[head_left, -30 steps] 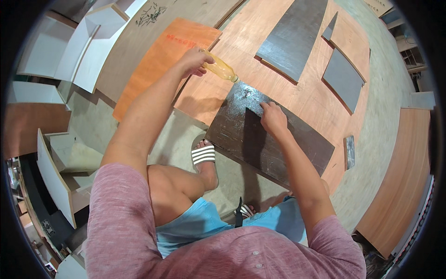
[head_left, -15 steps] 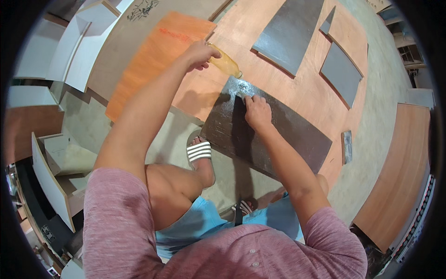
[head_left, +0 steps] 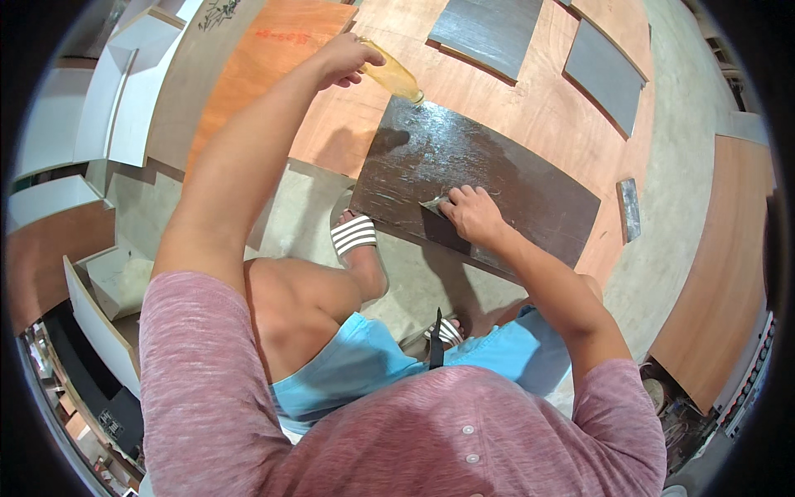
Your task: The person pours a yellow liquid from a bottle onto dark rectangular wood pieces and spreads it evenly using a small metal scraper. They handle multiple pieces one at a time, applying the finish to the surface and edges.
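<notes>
My left hand (head_left: 344,60) is wrapped round a clear, yellowish plastic bottle (head_left: 389,74), tilted with its mouth low over the far left part of a dark brown board (head_left: 513,182). A wet shine lies on the board below the bottle's mouth. At the board's near edge, my right hand (head_left: 476,215) is closed on a thin, flat scraper (head_left: 433,204), whose tip shows left of the fingers. The rest of the scraper is hidden under the hand.
The board lies on a large pale wood sheet (head_left: 546,120). Grey panels (head_left: 604,74) lie beyond it, an orange sheet (head_left: 248,83) to the left, and a small dark block (head_left: 629,209) to the right. White cabinet parts (head_left: 141,91) stand far left. My sandalled foot (head_left: 356,236) is beside the board.
My right hand has drawn the scraper across the board toward me, to the near edge. My left hand keeps the bottle tilted over the far corner. The whole view has shifted slightly.
</notes>
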`<state>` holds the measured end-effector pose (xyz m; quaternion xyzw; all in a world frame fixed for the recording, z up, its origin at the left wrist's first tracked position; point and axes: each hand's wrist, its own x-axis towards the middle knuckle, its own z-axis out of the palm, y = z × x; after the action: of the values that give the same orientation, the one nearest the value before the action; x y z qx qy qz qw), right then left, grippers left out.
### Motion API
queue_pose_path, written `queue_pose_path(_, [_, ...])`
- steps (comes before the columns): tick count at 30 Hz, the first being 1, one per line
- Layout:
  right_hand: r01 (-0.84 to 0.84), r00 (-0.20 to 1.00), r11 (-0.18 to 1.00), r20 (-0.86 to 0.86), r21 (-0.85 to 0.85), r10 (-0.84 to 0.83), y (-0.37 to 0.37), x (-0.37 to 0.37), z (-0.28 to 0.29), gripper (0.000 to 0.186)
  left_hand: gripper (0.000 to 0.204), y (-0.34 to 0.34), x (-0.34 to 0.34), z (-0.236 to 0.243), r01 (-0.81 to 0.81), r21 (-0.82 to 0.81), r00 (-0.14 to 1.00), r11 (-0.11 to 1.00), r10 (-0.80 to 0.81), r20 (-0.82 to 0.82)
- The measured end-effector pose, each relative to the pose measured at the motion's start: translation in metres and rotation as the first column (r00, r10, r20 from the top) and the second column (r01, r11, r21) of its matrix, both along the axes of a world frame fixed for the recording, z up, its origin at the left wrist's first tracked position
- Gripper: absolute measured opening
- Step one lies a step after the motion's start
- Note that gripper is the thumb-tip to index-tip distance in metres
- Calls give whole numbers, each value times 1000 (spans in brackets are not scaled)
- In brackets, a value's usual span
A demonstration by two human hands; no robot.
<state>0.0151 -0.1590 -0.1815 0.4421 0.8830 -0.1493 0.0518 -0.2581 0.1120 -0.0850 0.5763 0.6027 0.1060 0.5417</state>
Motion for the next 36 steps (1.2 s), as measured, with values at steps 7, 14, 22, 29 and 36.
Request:
queue_pose_path(7, [-87,972,969,-195,233,134,38,-80,-3,23,36,0,9,-3,-13,33,997,999,16,-80])
queue_pose_path(14, [-477,871,860,-32,179,490,33,-50,-29,20,41,4,11,3,76,35,995,996,-74,-70])
queue_pose_path(22, [-588,809,801,42,115,587,41,-25,4,18,46,2,1,2,96,40,990,995,-91,-105])
queue_pose_path(29, [-421,881,856,-88,300,464,68,-120,-15,20,40,1,-1,0,62,39,994,997,-59,-92])
queue_pose_path(36, [-613,772,745,0,261,635,47,-63,-33,18,41,14,0,-2,48,52,994,997,-42,-105])
